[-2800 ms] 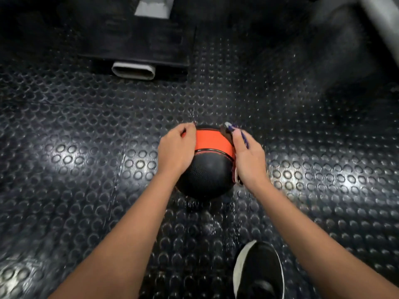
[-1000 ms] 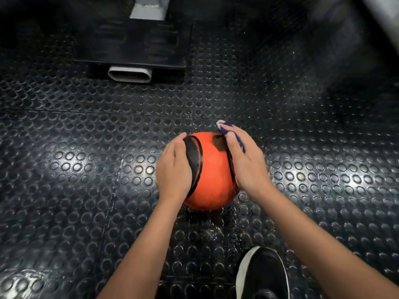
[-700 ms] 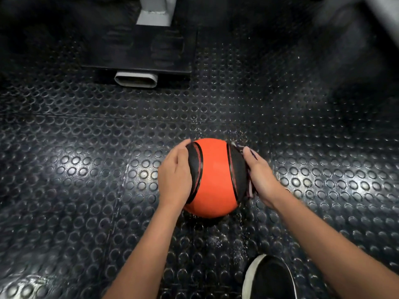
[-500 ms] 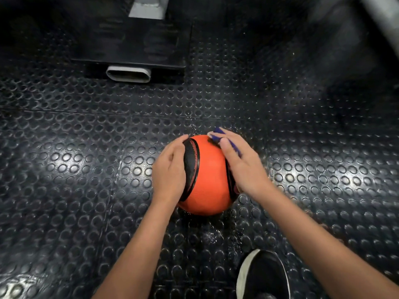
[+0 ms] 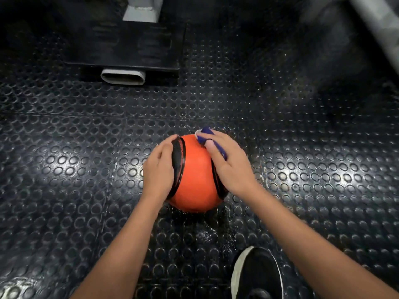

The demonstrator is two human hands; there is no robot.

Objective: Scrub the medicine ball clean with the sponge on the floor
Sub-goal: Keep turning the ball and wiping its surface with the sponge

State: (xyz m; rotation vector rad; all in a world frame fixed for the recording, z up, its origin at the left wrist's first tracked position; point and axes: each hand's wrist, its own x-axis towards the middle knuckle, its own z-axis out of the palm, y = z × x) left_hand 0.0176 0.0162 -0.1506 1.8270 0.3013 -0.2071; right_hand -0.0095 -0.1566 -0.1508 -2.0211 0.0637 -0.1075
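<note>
Mid-scrub: steadying medicine ball (image 5: 194, 175) mid-floor (image 5: 64, 169) with left hand (image 5: 158, 171), fingers flat together; pressing sponge (image 5: 207, 134) on top-right with right hand (image 5: 231, 167), fingers clamped. Next, probably needing rolling to unscrubbed side.

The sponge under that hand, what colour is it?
The sponge is dark blue with a pale edge, seen in the head view against the orange ball.

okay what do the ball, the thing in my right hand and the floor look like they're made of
Medicine ball: probably rubber, matte orange with black panels showing a fine pebbled grain.
Sponge, under the right hand: looks like soft blue foam or cloth with a pale edge; mostly hidden, so uncertain.
Floor: likely black rubber tiles, raised round studs, glossy highlights and wet-looking patches near the ball.
</note>
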